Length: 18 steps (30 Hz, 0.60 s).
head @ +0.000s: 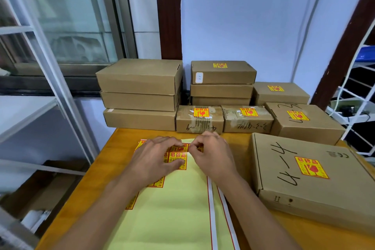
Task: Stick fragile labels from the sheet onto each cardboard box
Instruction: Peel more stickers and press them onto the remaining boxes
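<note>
The left hand (156, 158) lies flat, fingers straight, pressing the label sheet (172, 209). The right hand (211, 154) pinches a fragile label (183, 147) near the sheet's far end. The sheet's long axis runs away from the person along the table (97, 168), near its left edge. A flat labelled box (316, 180) lies just right; stacked boxes (140, 93) block the far edge.

Surroundings of an orange wooden table by a window

The orange wooden table (97, 170) stands against a pale blue wall (253, 22). A grey-framed sliding glass window (67, 16) fills the upper left, a dark brown vertical post (168, 10) just right of it. White metal shelving (357, 95) stands at the right edge, holding a blue plastic bin (366, 53).
</note>
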### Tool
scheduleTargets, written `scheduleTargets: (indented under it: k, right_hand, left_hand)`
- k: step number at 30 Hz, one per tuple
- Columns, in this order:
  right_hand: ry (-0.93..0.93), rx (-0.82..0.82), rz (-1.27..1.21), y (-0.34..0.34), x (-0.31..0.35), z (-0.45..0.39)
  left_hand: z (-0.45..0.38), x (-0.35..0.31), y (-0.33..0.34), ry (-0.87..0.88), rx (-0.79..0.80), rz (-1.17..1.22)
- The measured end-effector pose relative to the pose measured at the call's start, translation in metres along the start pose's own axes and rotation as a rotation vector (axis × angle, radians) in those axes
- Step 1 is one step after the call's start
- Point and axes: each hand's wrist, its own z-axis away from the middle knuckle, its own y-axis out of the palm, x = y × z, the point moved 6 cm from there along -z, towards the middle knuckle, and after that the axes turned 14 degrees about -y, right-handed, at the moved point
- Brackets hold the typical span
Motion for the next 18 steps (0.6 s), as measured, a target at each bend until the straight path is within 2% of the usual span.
scheduleTargets:
  k: [5,18]
  right_hand:
    - [-0.098,0.1,0.071,-0.002,0.009,0.004]
    - [-0.098,0.057,0.126,0.001,0.016,0.003]
  left_hand:
    - [0.0,-0.002,0.001,0.057,-0.022,-0.039]
    - [0.001,-0.002,-0.002,0.034,-0.039,-0.004]
